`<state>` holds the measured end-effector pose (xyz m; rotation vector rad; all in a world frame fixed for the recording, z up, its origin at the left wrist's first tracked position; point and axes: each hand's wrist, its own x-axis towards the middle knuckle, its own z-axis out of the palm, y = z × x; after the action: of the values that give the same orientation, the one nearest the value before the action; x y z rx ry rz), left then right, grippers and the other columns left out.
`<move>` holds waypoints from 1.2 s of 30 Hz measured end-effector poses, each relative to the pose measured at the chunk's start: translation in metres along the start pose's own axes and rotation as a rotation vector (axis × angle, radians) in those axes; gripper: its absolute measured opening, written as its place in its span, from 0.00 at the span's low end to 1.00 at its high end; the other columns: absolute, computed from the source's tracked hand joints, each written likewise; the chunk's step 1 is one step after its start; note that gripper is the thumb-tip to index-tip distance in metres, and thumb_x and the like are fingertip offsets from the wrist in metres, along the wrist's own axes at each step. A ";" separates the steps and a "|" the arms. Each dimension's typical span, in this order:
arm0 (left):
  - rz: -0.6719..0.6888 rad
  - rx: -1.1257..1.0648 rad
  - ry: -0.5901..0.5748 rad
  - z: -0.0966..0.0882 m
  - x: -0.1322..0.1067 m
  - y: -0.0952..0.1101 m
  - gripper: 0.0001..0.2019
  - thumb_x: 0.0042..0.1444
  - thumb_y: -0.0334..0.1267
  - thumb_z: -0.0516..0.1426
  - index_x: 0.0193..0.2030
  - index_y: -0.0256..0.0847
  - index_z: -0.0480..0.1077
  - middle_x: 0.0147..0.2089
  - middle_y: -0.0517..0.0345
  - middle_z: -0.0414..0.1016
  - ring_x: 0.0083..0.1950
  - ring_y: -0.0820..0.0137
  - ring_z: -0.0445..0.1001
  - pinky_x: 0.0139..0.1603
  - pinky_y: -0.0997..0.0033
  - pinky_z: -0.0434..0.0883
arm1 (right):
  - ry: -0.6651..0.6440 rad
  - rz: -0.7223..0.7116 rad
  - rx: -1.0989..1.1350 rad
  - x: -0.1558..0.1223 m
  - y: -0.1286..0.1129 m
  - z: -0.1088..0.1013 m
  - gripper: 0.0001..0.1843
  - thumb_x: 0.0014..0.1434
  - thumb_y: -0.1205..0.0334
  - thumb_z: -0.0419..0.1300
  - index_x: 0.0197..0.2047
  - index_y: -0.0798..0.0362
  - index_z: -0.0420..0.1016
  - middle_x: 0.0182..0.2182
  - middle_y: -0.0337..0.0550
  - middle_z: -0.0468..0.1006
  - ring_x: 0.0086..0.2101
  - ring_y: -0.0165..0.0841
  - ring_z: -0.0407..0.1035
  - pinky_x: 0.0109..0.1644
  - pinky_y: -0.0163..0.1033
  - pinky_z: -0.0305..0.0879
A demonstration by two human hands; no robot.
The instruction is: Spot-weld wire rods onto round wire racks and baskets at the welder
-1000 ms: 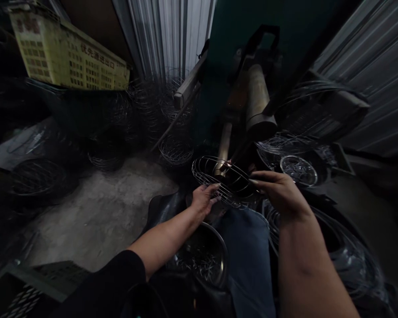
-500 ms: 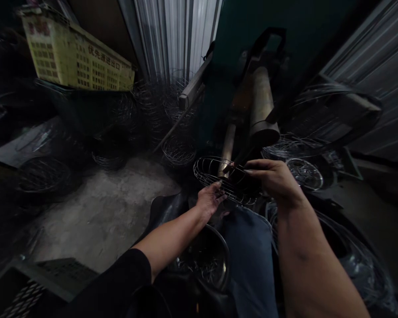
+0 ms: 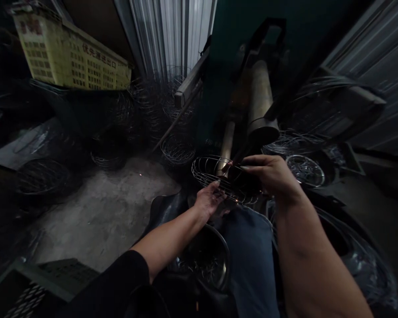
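Observation:
A round wire basket (image 3: 207, 173) sits tilted in front of me, under the brass-coloured rod (image 3: 226, 145) of a green machine (image 3: 239, 66). My left hand (image 3: 208, 199) grips the basket's near rim from below, fingers curled on the wires. My right hand (image 3: 272, 174) reaches over the basket from the right, fingers pinched on its wires close to the rod's tip, where a small glow shows. My blue-trousered knee (image 3: 248, 247) lies under both hands.
A metal bowl (image 3: 207, 260) with small wire pieces rests by my lap. Stacks of wire baskets (image 3: 177, 148) stand on the concrete floor (image 3: 99, 212) and at the right (image 3: 301, 168). A yellow printed box (image 3: 66, 55) sits upper left. Corrugated wall (image 3: 172, 35) behind.
The right hand has slid left and slightly up along the basket toward the rod. A few sparks now show near the basket and on the floor. The left hand has barely moved.

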<state>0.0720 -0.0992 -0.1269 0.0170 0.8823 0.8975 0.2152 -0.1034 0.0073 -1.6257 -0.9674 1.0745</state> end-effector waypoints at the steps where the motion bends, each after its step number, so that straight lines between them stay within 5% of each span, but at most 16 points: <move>1: 0.007 0.002 0.004 0.000 0.000 0.001 0.11 0.42 0.34 0.70 0.30 0.36 0.72 0.28 0.57 0.73 0.31 0.71 0.74 0.35 0.68 0.75 | -0.011 -0.025 -0.004 0.000 0.003 -0.004 0.23 0.28 0.50 0.78 0.30 0.51 0.82 0.24 0.41 0.79 0.24 0.35 0.72 0.28 0.39 0.68; 8: -0.003 0.017 -0.035 -0.004 -0.002 0.003 0.12 0.42 0.35 0.69 0.29 0.35 0.71 0.24 0.58 0.70 0.28 0.70 0.73 0.34 0.67 0.75 | -0.029 0.028 -0.043 -0.014 0.033 -0.042 0.26 0.27 0.48 0.79 0.32 0.51 0.84 0.27 0.42 0.81 0.28 0.35 0.73 0.34 0.40 0.69; 16: -0.046 0.006 -0.006 0.002 -0.003 0.004 0.16 0.47 0.42 0.70 0.31 0.35 0.69 0.26 0.57 0.70 0.29 0.68 0.75 0.38 0.64 0.76 | 0.049 -0.003 -0.026 -0.008 0.021 -0.020 0.23 0.27 0.52 0.78 0.30 0.52 0.82 0.20 0.38 0.76 0.22 0.32 0.69 0.26 0.38 0.64; 21: -0.011 0.263 -0.032 -0.009 -0.009 0.014 0.18 0.51 0.51 0.65 0.28 0.36 0.70 0.25 0.54 0.70 0.28 0.67 0.74 0.36 0.63 0.74 | 0.034 0.001 0.022 -0.008 0.034 -0.034 0.24 0.31 0.51 0.78 0.34 0.50 0.84 0.25 0.40 0.81 0.25 0.32 0.71 0.29 0.37 0.67; 24: 0.265 0.699 -0.092 -0.026 -0.023 0.029 0.17 0.47 0.52 0.66 0.29 0.38 0.76 0.29 0.47 0.75 0.38 0.57 0.77 0.45 0.55 0.74 | 0.059 -0.021 0.031 -0.016 0.059 -0.054 0.25 0.31 0.47 0.78 0.34 0.48 0.84 0.31 0.42 0.83 0.30 0.35 0.75 0.35 0.39 0.71; 27: 0.749 0.974 -0.179 -0.038 -0.034 0.037 0.19 0.37 0.34 0.69 0.41 0.46 0.80 0.49 0.49 0.79 0.61 0.52 0.69 0.66 0.55 0.62 | 0.041 0.017 0.032 -0.025 0.087 -0.068 0.24 0.30 0.49 0.78 0.32 0.48 0.84 0.31 0.43 0.84 0.34 0.38 0.76 0.39 0.42 0.72; 29: 0.987 1.182 -0.308 -0.038 -0.033 0.033 0.25 0.38 0.29 0.66 0.47 0.49 0.80 0.57 0.50 0.76 0.68 0.51 0.63 0.70 0.54 0.55 | 0.051 0.028 0.063 -0.028 0.102 -0.068 0.22 0.29 0.52 0.78 0.31 0.50 0.84 0.30 0.43 0.83 0.33 0.38 0.76 0.39 0.42 0.71; 31: 1.097 1.349 -0.401 -0.034 -0.027 0.025 0.27 0.41 0.28 0.64 0.51 0.50 0.78 0.59 0.50 0.75 0.69 0.49 0.62 0.70 0.51 0.52 | 0.089 0.022 0.110 -0.029 0.109 -0.064 0.21 0.28 0.54 0.78 0.29 0.50 0.84 0.28 0.42 0.82 0.31 0.36 0.75 0.38 0.41 0.71; 36: 1.207 1.359 -0.378 -0.023 -0.009 0.013 0.26 0.45 0.32 0.65 0.54 0.52 0.77 0.54 0.49 0.78 0.63 0.50 0.69 0.71 0.50 0.49 | 0.197 -0.011 0.174 -0.036 0.104 -0.050 0.19 0.24 0.58 0.78 0.25 0.50 0.82 0.23 0.39 0.80 0.26 0.33 0.72 0.35 0.41 0.70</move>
<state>0.0451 -0.1049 -0.1311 1.9935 0.9349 1.1238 0.2630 -0.1767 -0.0759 -1.5480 -0.7315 0.9438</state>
